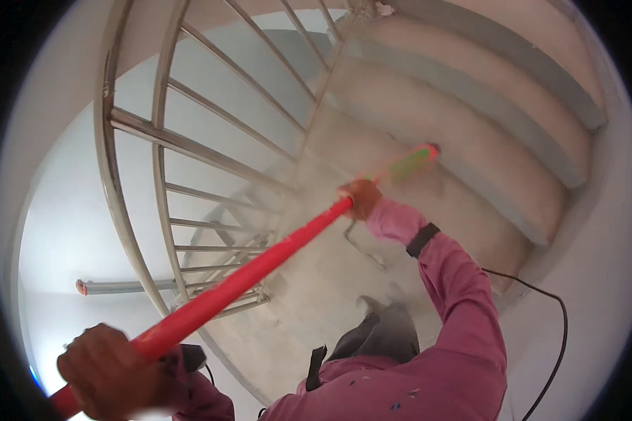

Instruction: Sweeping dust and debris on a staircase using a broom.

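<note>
Read no text, label, brand, number or sign anywhere. Checked red pole (242,275), running from centre toward 8 o'clock: could resolve no lettering on surface. Checked green-and-red piece (409,164) at 2 o'clock: blurred, unreadable. Checked pink garment (442,386) at 5 o'clock: noted blue specks (395,406) only, made out no characters.
</note>
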{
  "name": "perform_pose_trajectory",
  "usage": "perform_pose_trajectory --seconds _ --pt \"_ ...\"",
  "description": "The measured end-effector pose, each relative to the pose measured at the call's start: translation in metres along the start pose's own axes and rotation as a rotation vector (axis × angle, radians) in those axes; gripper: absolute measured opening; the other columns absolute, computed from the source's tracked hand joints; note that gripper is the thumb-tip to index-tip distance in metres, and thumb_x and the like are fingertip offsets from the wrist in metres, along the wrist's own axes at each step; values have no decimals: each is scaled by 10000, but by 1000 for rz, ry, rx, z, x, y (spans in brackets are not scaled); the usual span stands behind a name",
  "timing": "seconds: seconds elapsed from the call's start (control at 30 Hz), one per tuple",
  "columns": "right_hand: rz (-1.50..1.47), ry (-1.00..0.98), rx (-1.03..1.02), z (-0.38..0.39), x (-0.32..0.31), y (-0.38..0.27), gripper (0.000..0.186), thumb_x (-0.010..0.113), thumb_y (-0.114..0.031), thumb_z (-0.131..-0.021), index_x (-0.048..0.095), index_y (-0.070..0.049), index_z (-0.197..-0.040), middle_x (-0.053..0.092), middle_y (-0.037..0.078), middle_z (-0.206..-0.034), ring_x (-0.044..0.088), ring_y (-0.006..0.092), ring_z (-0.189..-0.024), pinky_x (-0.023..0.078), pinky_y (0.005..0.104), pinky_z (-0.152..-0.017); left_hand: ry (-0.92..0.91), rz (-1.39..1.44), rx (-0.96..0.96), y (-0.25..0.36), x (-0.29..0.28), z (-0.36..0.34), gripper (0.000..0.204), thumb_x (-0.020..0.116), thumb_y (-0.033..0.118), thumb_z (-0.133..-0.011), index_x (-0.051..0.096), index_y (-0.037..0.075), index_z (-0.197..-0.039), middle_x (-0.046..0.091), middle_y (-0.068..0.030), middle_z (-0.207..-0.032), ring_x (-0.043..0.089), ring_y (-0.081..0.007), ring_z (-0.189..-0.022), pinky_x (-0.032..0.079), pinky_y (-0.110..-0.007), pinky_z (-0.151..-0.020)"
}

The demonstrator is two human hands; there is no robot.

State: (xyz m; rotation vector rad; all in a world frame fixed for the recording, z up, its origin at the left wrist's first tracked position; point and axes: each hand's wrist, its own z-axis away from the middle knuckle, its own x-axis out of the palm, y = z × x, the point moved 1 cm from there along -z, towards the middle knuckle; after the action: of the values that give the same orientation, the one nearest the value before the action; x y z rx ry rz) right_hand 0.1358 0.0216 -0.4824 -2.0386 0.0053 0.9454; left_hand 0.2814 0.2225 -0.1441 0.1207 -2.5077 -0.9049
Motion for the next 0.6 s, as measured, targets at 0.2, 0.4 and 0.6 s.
perform_pose_trajectory --seconds 0.2,0.4,0.6 --pt "90 286 22 20 18 80 189 537 -249 -591 461 -86 -532 516 104 -551 524 293 -552 402 382 -493 -501 -103 -398 -68 40 27 119 437 129 -634 403 62 -542 430 -87 -480 444 -172 -456 375 -266 -443" --pt "271 650 191 110 35 -19 183 545 -195 -555 416 -82 -494 483 98 -508 510 260 -500 386 367 -467 -439 38 -265 2 -5 9 201 379 219 -720 441 34 -771 481 -97 -718 441 -174 -534 390 -328 -501" --pt "251 835 154 138 -41 -51 195 556 -168 -537 389 -85 -479 424 77 -458 457 242 -436 350 359 -436 -878 367 -398 6 56 53 167 453 175 -693 357 92 -583 376 -10 -510 360 -129 -382 326 -274 -386"
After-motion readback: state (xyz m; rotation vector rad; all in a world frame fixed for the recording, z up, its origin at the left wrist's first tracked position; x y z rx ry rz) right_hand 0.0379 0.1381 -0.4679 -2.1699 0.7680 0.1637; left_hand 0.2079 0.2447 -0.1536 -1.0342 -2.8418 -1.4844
